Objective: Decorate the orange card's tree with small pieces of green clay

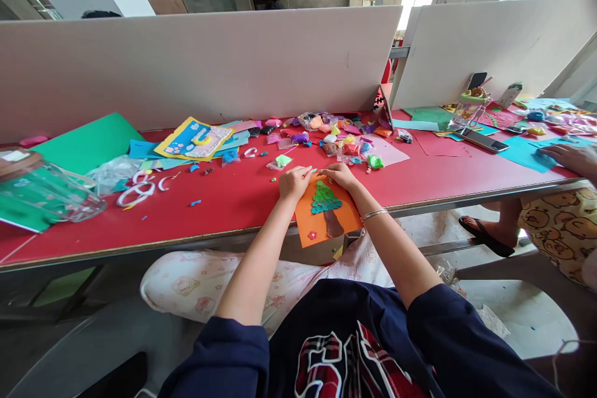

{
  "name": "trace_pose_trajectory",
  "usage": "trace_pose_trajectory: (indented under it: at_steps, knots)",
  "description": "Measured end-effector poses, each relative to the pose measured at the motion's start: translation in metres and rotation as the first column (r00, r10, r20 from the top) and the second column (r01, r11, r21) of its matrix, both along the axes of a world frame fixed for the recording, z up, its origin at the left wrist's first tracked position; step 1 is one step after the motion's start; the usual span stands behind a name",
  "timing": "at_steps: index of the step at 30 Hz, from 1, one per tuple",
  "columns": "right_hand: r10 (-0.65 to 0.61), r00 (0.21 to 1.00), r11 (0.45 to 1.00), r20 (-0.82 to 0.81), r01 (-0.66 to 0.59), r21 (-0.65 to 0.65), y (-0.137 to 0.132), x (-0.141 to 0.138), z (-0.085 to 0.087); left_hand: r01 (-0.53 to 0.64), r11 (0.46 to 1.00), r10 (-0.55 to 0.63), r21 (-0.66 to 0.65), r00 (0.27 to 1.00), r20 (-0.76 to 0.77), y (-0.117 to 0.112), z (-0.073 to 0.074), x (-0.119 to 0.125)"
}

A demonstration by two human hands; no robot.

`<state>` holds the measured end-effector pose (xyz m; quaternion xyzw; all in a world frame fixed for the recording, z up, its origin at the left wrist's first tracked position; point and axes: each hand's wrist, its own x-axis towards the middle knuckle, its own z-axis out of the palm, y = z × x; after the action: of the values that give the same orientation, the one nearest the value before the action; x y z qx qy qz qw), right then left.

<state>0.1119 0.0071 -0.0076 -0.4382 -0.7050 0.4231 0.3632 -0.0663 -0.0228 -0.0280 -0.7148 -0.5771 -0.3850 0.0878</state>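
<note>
An orange card [347, 217] lies at the front edge of the red table [233, 199], overhanging it. On the card is a clay tree with green scales [325, 198] and a brown trunk [333, 224]. My left hand [293, 182] rests at the card's top left corner, fingers curled and pinched together. My right hand [340, 175] sits at the top right of the tree, fingers bent down onto the card's upper edge. Both hands nearly meet above the treetop. What the fingertips pinch is too small to make out.
Small bags of coloured clay [347, 140] are scattered behind the card. A yellow and blue card [193, 138], green paper [88, 143], white clay loops [137, 189] and a clear jar [41, 189] lie left. White partition boards [200, 62] back the table. Another person's hand [571, 158] rests at right.
</note>
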Motion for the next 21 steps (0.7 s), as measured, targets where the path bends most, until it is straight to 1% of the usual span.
trace_pose_trajectory:
  at_steps: [4,6,10,14,17,21]
  knots:
    - [0.034,0.997,0.998,-0.065,-0.037,-0.048,-0.0028,0.004,0.0013,0.091,0.996,-0.091,0.012,0.994,-0.062,-0.0047,0.0019,0.0019]
    - [0.064,0.995,0.996,-0.071,-0.068,-0.054,-0.0017,0.0047,0.0005,0.107,0.994,-0.106,0.009,0.99,-0.096,-0.0058,0.0025,0.0032]
    - [0.148,0.988,0.987,-0.033,-0.149,-0.053,0.002,0.0046,0.0003,0.118,0.993,-0.118,-0.004,0.984,-0.134,-0.0054,0.0029,0.0048]
    - [0.18,0.983,0.982,-0.023,-0.181,-0.059,0.0009,0.0052,0.0031,0.14,0.99,-0.142,-0.02,0.978,-0.152,-0.0051,0.0024,0.0042]
    - [0.157,0.987,0.984,-0.04,-0.16,-0.073,-0.0011,0.0062,0.0033,0.156,0.987,-0.16,-0.04,0.973,-0.167,-0.0065,0.0026,0.0038]
    - [0.072,0.995,0.992,-0.062,-0.078,-0.101,-0.0011,0.0073,-0.0002,0.157,0.986,-0.166,-0.057,0.967,-0.196,-0.009,0.0043,0.0049]
